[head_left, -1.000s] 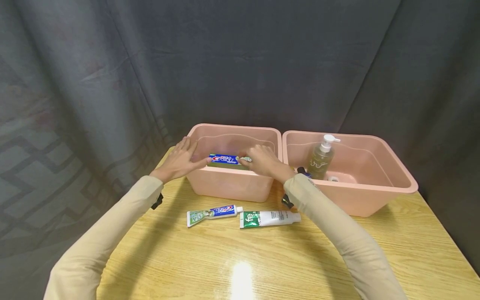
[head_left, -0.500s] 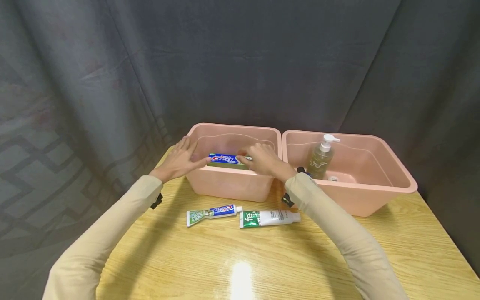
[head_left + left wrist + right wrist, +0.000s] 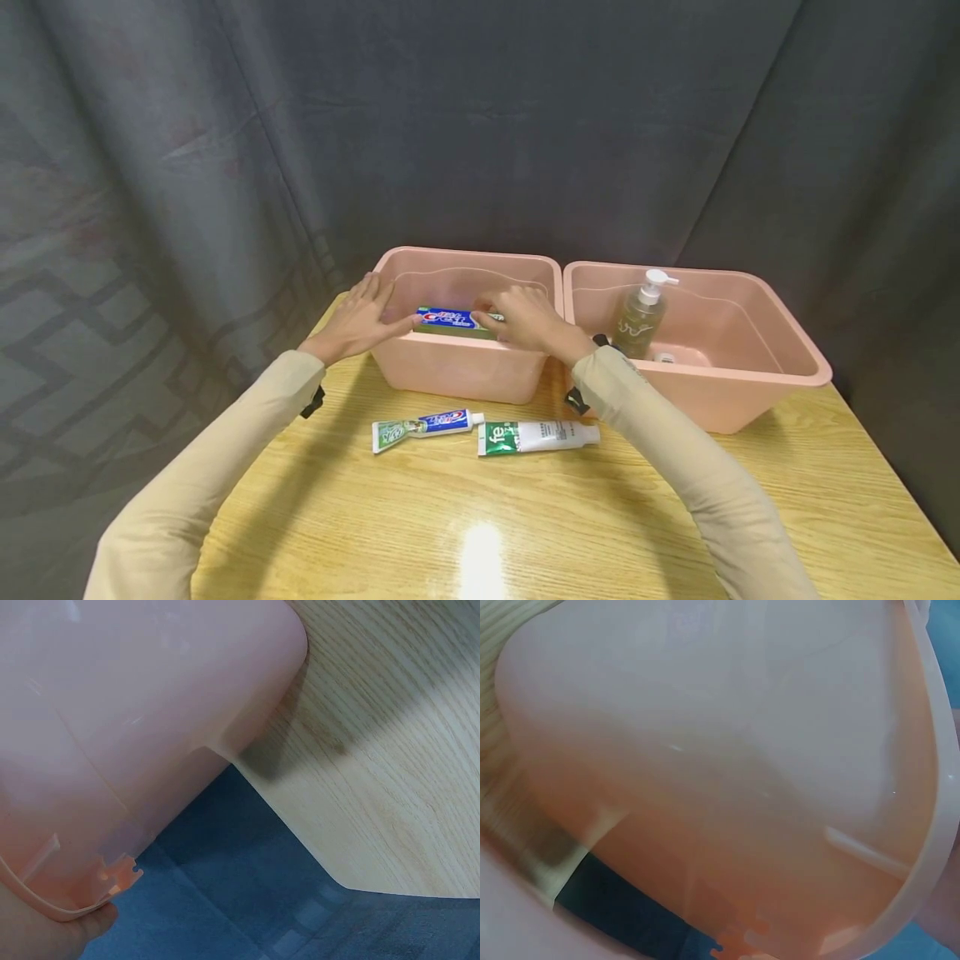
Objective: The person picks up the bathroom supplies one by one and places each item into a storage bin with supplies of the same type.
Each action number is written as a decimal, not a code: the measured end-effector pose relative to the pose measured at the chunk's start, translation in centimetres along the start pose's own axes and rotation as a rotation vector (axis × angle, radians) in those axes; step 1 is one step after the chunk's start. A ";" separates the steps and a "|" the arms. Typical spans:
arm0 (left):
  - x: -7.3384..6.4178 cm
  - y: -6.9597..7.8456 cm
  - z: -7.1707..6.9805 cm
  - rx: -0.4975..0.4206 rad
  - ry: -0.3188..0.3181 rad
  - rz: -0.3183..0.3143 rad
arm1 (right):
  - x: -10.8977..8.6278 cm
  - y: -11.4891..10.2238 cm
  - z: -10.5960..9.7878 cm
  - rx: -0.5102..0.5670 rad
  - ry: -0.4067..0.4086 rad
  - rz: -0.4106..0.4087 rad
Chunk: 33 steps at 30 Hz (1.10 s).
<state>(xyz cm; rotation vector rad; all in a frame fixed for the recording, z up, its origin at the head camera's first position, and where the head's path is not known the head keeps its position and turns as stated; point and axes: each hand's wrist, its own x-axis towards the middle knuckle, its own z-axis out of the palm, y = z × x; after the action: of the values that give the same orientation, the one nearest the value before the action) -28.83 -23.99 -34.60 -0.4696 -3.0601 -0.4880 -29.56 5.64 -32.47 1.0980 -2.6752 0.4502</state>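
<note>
In the head view my left hand [image 3: 352, 321] rests on the left rim of the left pink bin [image 3: 457, 367], its fingers spread out and fairly straight. Its thumb points right, close to one end of a blue and green toothpaste box [image 3: 446, 321] inside that bin; contact is unclear. My right hand [image 3: 525, 318] reaches over the near rim and grips the box's right end, the thumb on the near side and the curled fingers beyond. Their tips are hidden. A blue-green toothpaste tube [image 3: 427, 427] and a white-green tube [image 3: 538, 437] lie in front.
Against the left bin stands a second pink bin [image 3: 738, 404], holding a clear pump bottle [image 3: 637, 321] with a white pump. Both bins sit on the wooden table [image 3: 360, 525]. A dark grey curtain [image 3: 487, 125] hangs close behind and along the sides.
</note>
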 end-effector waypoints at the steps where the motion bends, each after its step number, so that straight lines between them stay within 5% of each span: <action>1: 0.0 0.0 0.0 -0.001 -0.001 -0.002 | 0.0 0.0 0.0 0.001 0.002 -0.003; 33: 0.1 -0.1 0.1 0.001 0.004 -0.001 | -1.4 -0.2 -0.9 0.031 0.074 -0.126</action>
<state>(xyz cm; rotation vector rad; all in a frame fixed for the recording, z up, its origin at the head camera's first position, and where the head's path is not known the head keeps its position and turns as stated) -28.94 -24.00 -34.73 -0.4660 -3.0564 -0.4873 -28.35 6.73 -31.98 1.2256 -2.5255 0.5009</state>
